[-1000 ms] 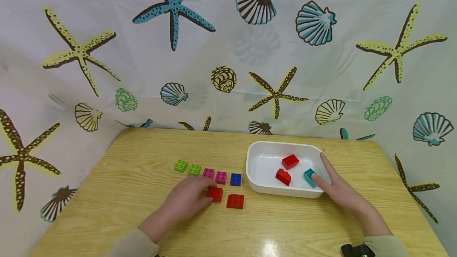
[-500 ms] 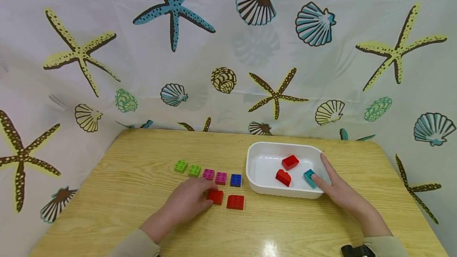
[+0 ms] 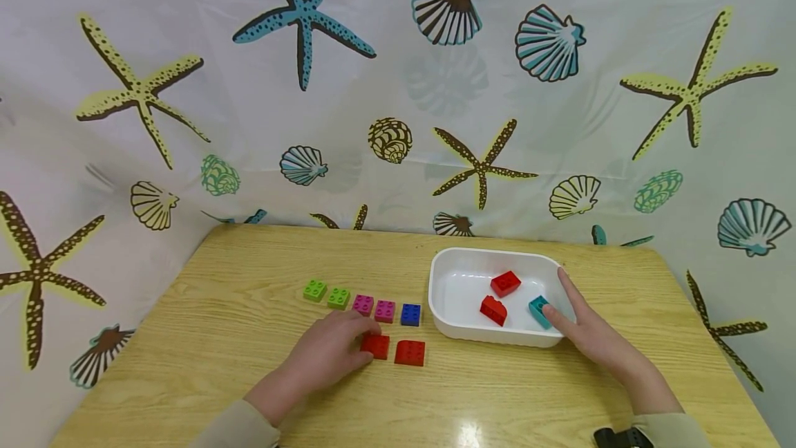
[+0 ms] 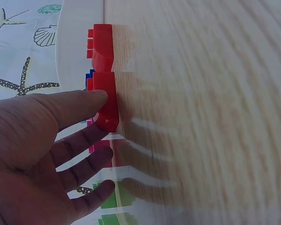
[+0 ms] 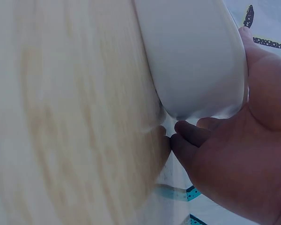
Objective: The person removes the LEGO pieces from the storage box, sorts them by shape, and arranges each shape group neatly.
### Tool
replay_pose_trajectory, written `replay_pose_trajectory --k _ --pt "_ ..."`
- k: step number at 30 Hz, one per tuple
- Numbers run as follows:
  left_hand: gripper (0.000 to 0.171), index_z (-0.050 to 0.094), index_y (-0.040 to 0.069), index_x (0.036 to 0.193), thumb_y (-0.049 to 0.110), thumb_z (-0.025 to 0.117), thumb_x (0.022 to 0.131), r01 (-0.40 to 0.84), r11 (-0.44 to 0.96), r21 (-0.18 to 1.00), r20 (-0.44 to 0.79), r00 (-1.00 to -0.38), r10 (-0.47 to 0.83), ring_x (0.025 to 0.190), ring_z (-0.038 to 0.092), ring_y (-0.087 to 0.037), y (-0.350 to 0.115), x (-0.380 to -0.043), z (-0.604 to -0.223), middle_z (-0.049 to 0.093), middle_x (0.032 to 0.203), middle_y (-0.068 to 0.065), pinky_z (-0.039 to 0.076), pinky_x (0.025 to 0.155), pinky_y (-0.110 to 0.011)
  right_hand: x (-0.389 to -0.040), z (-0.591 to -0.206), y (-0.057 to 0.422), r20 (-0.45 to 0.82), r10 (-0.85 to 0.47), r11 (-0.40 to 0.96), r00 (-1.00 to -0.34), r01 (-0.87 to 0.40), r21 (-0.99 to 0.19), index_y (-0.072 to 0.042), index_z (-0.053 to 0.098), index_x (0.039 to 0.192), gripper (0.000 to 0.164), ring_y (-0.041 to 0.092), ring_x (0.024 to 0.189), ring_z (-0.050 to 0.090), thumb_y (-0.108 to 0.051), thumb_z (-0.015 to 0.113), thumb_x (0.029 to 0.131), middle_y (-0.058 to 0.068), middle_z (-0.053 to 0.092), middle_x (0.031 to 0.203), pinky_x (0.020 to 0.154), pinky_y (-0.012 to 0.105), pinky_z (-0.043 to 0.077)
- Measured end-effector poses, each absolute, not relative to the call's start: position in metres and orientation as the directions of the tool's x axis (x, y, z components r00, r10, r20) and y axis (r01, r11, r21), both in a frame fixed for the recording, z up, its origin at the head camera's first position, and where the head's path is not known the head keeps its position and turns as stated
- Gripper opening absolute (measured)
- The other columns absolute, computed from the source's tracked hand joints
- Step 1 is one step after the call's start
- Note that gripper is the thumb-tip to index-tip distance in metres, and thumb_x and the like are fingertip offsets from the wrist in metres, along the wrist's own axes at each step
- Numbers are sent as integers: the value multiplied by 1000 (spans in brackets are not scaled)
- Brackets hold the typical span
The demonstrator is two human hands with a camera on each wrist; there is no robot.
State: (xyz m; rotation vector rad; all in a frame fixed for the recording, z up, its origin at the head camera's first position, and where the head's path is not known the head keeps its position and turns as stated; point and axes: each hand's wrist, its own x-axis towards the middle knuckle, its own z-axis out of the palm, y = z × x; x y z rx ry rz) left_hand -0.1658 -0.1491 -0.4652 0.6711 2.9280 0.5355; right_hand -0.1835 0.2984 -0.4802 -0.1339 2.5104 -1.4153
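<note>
My left hand (image 3: 332, 351) pinches a red toy brick (image 3: 378, 346) on the wooden table, thumb on its near side and index finger at its far side. In the left wrist view the thumb lies against this red brick (image 4: 109, 96); the other fingers are spread. Just right of it sits a second red brick (image 3: 410, 352) with one rounded corner. My right hand (image 3: 593, 337) holds the right end of a white tray (image 3: 491, 334), thumb over the rim and fingers outside. Inside the tray are a teal brick (image 3: 539, 311), a red brick (image 3: 506, 283) and a curved-top red brick (image 3: 494, 310).
Behind the left hand, a slanting row holds two lime green bricks (image 3: 315, 290), two pink bricks (image 3: 385, 311) and a blue brick (image 3: 410, 314). The blue one stands close to the tray's left wall. A curtain (image 3: 398, 75) with starfish and shells hangs behind the table (image 3: 261, 254).
The left hand has drawn its red brick slightly toward me, more level with the red brick beside it. The right hand and the tray have stayed in place.
</note>
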Motion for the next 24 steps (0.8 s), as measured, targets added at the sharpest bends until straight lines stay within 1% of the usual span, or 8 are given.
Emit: replay_pose_trajectory --k 7,11,17,20,24 --pt "43 71 19 123 29 85 83 425 836 347 17 -894 447 114 59 -23 -150 -165 -466 67 121 3 48 99 -47 -183 -479 298 -170 -207 522 -963 38 -852 -36 -12 160 85 49 150 -4 -47 51 104 17 -9 167 110 76 8" --pt "48 69 20 128 35 83 84 428 833 350 38 -895 444 117 59 -24 -148 -164 -461 67 123 3 47 100 -49 -183 -479 297 -170 -207 519 -963 39 -854 -37 -12 160 85 48 150 -4 -47 51 104 16 -9 167 110 76 8" --pt "49 66 26 133 42 78 88 415 838 355 85 -907 413 124 56 -22 -141 -164 -451 62 133 5 46 104 -48 -183 -480 297 -178 -201 526 -963 47 -849 -37 -12 160 86 49 150 -3 -48 52 104 17 -9 167 110 76 8" --pt "53 63 25 138 45 75 90 426 840 336 119 -904 411 129 53 -21 -133 -165 -443 59 139 4 45 106 -46 -183 -480 298 -183 -199 532 -963 50 -845 -36 -12 160 86 49 150 -3 -48 52 103 17 -9 167 110 76 9" --pt "58 59 25 142 47 73 91 450 827 337 150 -893 425 137 46 -25 -121 -166 -431 51 149 1 39 111 -50 -183 -479 297 -180 -203 529 -962 47 -847 -36 -12 160 86 49 150 -3 -48 51 104 17 -9 167 110 76 9"
